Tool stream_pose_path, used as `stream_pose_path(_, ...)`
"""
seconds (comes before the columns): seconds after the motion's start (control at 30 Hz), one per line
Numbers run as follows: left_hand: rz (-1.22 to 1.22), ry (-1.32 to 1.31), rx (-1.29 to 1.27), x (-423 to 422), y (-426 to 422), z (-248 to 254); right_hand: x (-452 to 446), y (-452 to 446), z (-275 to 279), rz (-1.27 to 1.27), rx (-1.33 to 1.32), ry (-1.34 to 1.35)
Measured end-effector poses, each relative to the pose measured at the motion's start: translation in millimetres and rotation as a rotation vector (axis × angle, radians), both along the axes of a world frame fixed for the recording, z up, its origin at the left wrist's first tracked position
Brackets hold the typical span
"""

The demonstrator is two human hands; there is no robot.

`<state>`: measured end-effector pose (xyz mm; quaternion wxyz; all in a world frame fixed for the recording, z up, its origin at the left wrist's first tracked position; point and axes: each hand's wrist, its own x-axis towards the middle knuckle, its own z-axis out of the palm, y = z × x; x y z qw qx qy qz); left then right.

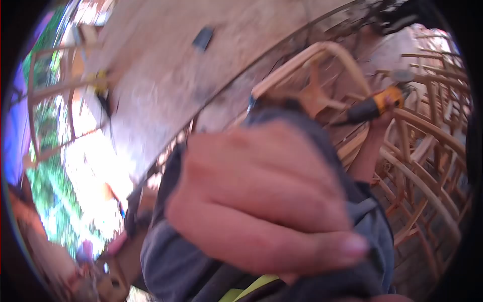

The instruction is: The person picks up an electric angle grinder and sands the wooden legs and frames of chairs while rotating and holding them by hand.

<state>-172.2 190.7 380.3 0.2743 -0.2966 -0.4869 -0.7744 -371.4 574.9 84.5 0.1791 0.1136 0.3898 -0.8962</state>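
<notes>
The yellow-and-black power tool (pixel 375 105) is held beside a curved wooden frame (pixel 294 70) by the right hand (pixel 389 108), with fingers wrapped round it. The left hand (pixel 261 196) is raised in the foreground, fingers curled together; whether anything is enclosed cannot be told. Wooden furniture frames (pixel 432 131) are crowded at the right.

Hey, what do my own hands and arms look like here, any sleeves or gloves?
Your left hand is bare, no glove or ring visible. Your right hand and forearm look bare too, though blurred. Grey-blue clothing shows behind, with a yellow-green strip; no cuff is clear.
</notes>
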Motion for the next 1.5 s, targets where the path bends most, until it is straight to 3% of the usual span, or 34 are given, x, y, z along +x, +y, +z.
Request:
stream_pose_path(0.1,0.182,-0.174,0.015,19.4,39.9,6.4,-22.1,-19.0,-1.8,0.092,0.01,0.069)
stream_pose_path(0.17,0.303,-0.232,0.051,19.7,68.5,10.6,-27.7,-33.0,4.9,-0.007,0.081,-0.028)
stream_pose_path(0.33,0.489,-0.18,0.087,-6.9,93.0,6.7,-79.1,-33.2,-24.6,0.2,0.184,0.186)
stream_pose_path(0.4,0.318,-0.527,-0.001,24.9,111.9,24.9,-82.2,-20.5,-27.9,0.329,0.264,0.084)
stream_pose_path(0.43,0.333,-0.524,-0.006,24.5,110.9,16.2,-84.8,-28.0,-31.2,0.268,0.25,0.031)
stream_pose_path(0.5,0.112,-0.202,-0.103,21.7,102.5,-10.5,-89.6,-34.7,-33.9,0.378,0.275,-0.008)
stream_pose_path(0.53,0.016,-0.162,-0.202,22.2,94.4,-21.4,-86.7,-41.7,-29.3,0.443,0.256,-0.056)
stream_pose_path(0.63,-0.085,-0.18,-0.09,31.4,102.3,-29.4,-66.0,-63.1,-19.5,0.464,0.331,-0.035)
stream_pose_path(0.77,-0.147,-0.174,-0.061,64.2,88.6,-35.8,-43.9,-73.0,-21.8,0.55,0.429,-0.004)
stream_pose_path(0.97,-0.113,-0.151,-0.211,105.5,61.9,-53.9,0.7,-102.2,-20.7,0.587,0.524,-0.03)
stream_pose_path(1.03,-0.069,-0.08,-0.095,116.0,59.9,-65.5,18.7,-107.0,-14.3,0.639,0.545,-0.098)
stream_pose_path(1.1,-0.055,-0.235,0.083,122.6,61.2,-76.9,35.8,-114.3,-1.8,0.643,0.584,-0.073)
stream_pose_path(1.13,-0.157,-0.453,-0.13,124.1,46.0,-87.5,43.5,-121.3,4.7,0.655,0.608,-0.049)
stream_pose_path(1.2,-0.046,-0.867,0.156,106.8,62.7,-138.3,59.5,-140.8,17.7,0.613,0.747,0.035)
stream_pose_path(1.27,-0.001,-1.139,0.1,76.4,88.3,-223.5,59.8,-152.0,11.3,0.652,0.817,0.063)
stream_pose_path(1.33,0.132,-1.314,-0.183,46.7,122.6,-294.5,62.3,-168.9,1.4,0.702,0.812,0.065)
stream_pose_path(1.43,0.061,-1.166,-0.139,14.3,141.4,-341.3,62.0,-191.3,-25.8,0.765,0.868,0.031)
stream_pose_path(1.5,0.001,-1.318,-0.096,6.7,133.0,-347.9,64.2,-205.6,-35.8,0.823,0.923,0.046)
